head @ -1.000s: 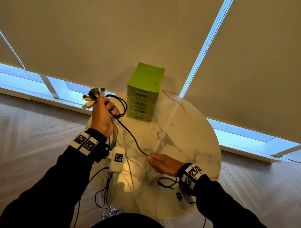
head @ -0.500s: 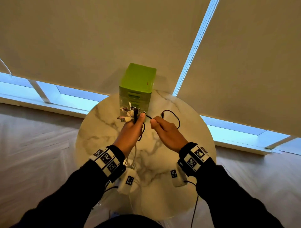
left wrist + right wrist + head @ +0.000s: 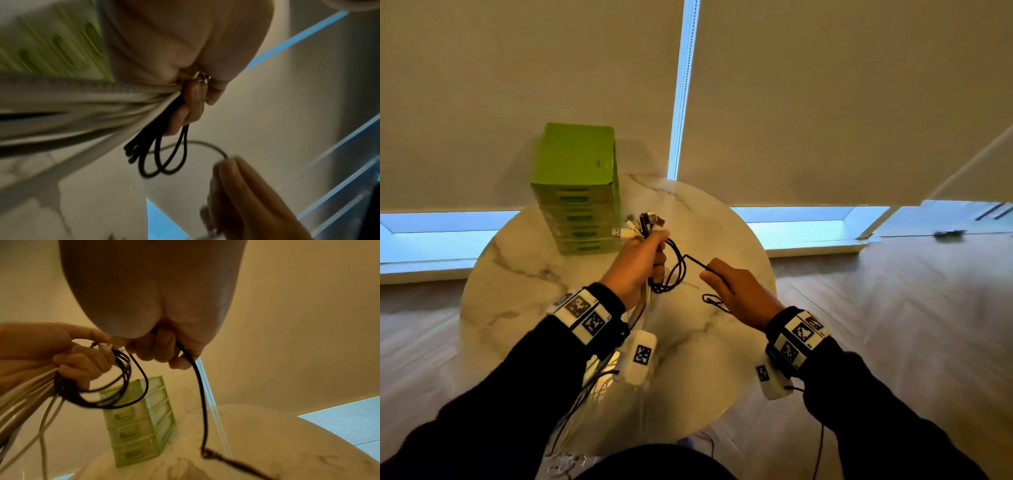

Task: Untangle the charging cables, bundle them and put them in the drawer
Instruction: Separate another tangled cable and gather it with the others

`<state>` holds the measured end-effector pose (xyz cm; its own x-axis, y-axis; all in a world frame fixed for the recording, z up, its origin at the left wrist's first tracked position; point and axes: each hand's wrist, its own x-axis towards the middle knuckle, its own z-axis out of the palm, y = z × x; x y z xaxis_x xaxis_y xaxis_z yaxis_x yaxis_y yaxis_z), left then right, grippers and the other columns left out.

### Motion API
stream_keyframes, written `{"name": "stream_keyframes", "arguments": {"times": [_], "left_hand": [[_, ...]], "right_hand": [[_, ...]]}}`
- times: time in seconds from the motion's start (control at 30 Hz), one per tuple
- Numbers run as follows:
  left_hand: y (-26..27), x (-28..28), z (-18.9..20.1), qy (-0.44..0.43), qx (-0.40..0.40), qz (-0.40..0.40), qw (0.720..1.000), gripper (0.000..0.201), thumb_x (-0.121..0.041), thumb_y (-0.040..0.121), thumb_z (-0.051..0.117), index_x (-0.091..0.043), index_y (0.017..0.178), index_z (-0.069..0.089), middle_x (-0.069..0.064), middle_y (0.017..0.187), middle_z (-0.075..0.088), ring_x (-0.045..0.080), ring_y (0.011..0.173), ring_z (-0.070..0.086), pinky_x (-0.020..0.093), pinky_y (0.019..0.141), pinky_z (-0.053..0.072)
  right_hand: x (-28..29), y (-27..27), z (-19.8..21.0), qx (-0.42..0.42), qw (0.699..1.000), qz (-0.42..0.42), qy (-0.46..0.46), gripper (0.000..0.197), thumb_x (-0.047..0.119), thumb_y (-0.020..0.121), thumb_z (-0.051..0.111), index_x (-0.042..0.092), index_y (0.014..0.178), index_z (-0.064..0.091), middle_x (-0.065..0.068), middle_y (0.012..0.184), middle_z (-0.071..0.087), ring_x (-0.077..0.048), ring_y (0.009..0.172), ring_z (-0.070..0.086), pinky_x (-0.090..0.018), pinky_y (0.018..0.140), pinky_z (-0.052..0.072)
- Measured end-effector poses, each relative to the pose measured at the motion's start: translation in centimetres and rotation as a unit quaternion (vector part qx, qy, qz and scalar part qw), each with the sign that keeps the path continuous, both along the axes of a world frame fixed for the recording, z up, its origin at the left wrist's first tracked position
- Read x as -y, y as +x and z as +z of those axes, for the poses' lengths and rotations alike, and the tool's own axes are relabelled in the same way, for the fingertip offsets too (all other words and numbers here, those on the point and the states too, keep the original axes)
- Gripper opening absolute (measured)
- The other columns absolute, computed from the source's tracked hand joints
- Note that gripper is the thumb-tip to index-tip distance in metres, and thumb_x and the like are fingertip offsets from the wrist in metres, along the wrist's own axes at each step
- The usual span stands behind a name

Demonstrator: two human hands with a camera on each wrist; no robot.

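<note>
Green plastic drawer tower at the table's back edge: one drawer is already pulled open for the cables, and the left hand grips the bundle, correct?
Not quite. The green plastic drawer tower has every drawer closed, as the head and right wrist views show. The rest holds: the left hand grips the bundle of charging cables.

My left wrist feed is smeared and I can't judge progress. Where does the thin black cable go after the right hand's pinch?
Observer: Below the right hand, the thin black cable drops to the round marble table, and its tail lies there.
Operator: Any drawer open?
Observer: No, every drawer of the green plastic drawer unit is shut.
Operator: And the plug ends?
Observer: The white and dark plugs stick out above the left hand, which grips the cable bundle.
</note>
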<state>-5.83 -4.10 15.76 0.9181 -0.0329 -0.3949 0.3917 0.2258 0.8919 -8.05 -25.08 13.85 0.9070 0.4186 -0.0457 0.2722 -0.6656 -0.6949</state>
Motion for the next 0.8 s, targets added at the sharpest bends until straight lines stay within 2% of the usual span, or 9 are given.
{"name": "stream_keyframes", "arguments": {"times": [0.1, 0.17, 0.2, 0.27, 0.37, 0.53, 0.63, 0.67, 0.8], "left_hand": [[-1.3, 3.4, -1.1, 0.022, -0.023, -0.118, 0.992, 0.042, -0.053, 0.094, 0.06, -0.024, 0.069, 0.044, -0.006, 0.057, 0.025, 0.012, 0.048, 0.022, 0.026, 0.046, 0.02], [-1.6, 4.8, -1.5, 0.0, -0.006, -0.128, 0.992, 0.035, -0.041, 0.098, 0.059, -0.021, 0.073, 0.046, -0.004, 0.059, 0.025, 0.013, 0.05, 0.021, 0.025, 0.046, 0.02], [-1.5, 5.0, -1.4, -0.01, 0.005, -0.113, 0.994, 0.03, -0.032, 0.1, 0.058, -0.018, 0.076, 0.047, -0.003, 0.059, 0.026, 0.013, 0.051, 0.021, 0.025, 0.046, 0.021], [-1.0, 5.1, -1.3, -0.017, 0.022, -0.071, 0.997, 0.026, -0.022, 0.101, 0.055, -0.017, 0.077, 0.046, -0.005, 0.056, 0.028, 0.012, 0.049, 0.022, 0.026, 0.047, 0.02], [0.2, 4.3, -0.9, -0.007, 0.05, -0.009, 0.999, 0.032, -0.019, 0.104, 0.052, -0.021, 0.074, 0.042, -0.013, 0.049, 0.028, 0.007, 0.043, 0.023, 0.025, 0.046, 0.019], [1.8, 2.0, -0.2, -0.013, 0.082, 0.095, 0.992, 0.033, -0.017, 0.103, 0.053, -0.024, 0.074, 0.04, -0.014, 0.049, 0.032, 0.006, 0.043, 0.025, 0.027, 0.048, 0.02], [2.6, 0.8, 0.0, -0.018, 0.104, 0.133, 0.985, 0.027, -0.018, 0.103, 0.053, -0.025, 0.077, 0.047, -0.013, 0.053, 0.033, 0.005, 0.046, 0.027, 0.023, 0.046, 0.024], [2.8, 0.7, 0.0, -0.016, 0.109, 0.137, 0.984, 0.027, -0.018, 0.103, 0.053, -0.025, 0.078, 0.048, -0.013, 0.052, 0.033, 0.005, 0.046, 0.027, 0.022, 0.046, 0.025], [2.7, 1.8, -0.4, -0.009, 0.117, 0.119, 0.986, 0.031, -0.02, 0.103, 0.053, -0.024, 0.074, 0.044, -0.013, 0.05, 0.033, 0.005, 0.045, 0.027, 0.025, 0.049, 0.024]], "right_hand": [[-0.3, -0.4, 0.4, 0.054, 0.998, -0.013, 0.011, 0.015, 0.038, 0.107, 0.041, 0.032, 0.099, 0.052, 0.004, 0.088, 0.063, -0.013, 0.078, 0.058, -0.031, 0.072, 0.047], [-0.4, -0.7, 0.4, 0.07, 0.997, -0.005, 0.018, 0.019, 0.032, 0.107, 0.042, 0.025, 0.114, 0.059, 0.004, 0.1, 0.066, -0.009, 0.085, 0.058, -0.026, 0.075, 0.044], [-0.4, -0.8, 0.3, 0.064, 0.998, -0.002, 0.018, 0.019, 0.03, 0.107, 0.044, 0.02, 0.113, 0.059, 0.005, 0.099, 0.065, -0.008, 0.084, 0.056, -0.026, 0.073, 0.043], [0.3, -1.2, -0.2, 0.037, 0.999, -0.002, 0.004, 0.018, 0.031, 0.107, 0.046, 0.016, 0.099, 0.055, 0.005, 0.086, 0.057, -0.01, 0.073, 0.048, -0.027, 0.066, 0.037], [1.5, -1.5, -1.0, -0.023, 0.999, -0.019, -0.016, 0.022, 0.033, 0.106, 0.048, 0.018, 0.09, 0.046, 0.003, 0.078, 0.052, -0.014, 0.068, 0.046, -0.023, 0.063, 0.036], [4.9, -1.7, -4.1, -0.143, 0.982, -0.059, -0.109, 0.026, 0.04, 0.106, 0.042, 0.02, 0.09, 0.045, 0.003, 0.077, 0.054, -0.018, 0.067, 0.05, -0.035, 0.07, 0.043], [8.3, -2.8, -6.7, -0.194, 0.96, -0.097, -0.175, 0.028, 0.042, 0.105, 0.04, 0.018, 0.095, 0.05, -0.009, 0.089, 0.064, -0.032, 0.079, 0.062, -0.046, 0.078, 0.052], [9.6, -3.5, -7.4, -0.21, 0.953, -0.12, -0.182, 0.03, 0.044, 0.105, 0.04, 0.018, 0.095, 0.053, -0.009, 0.09, 0.067, -0.032, 0.082, 0.064, -0.047, 0.08, 0.053], [13.7, -6.0, -9.1, -0.248, 0.926, -0.181, -0.218, 0.038, 0.062, 0.098, 0.037, 0.031, 0.086, 0.055, 0.007, 0.086, 0.07, -0.022, 0.088, 0.067, -0.043, 0.089, 0.052]]}}
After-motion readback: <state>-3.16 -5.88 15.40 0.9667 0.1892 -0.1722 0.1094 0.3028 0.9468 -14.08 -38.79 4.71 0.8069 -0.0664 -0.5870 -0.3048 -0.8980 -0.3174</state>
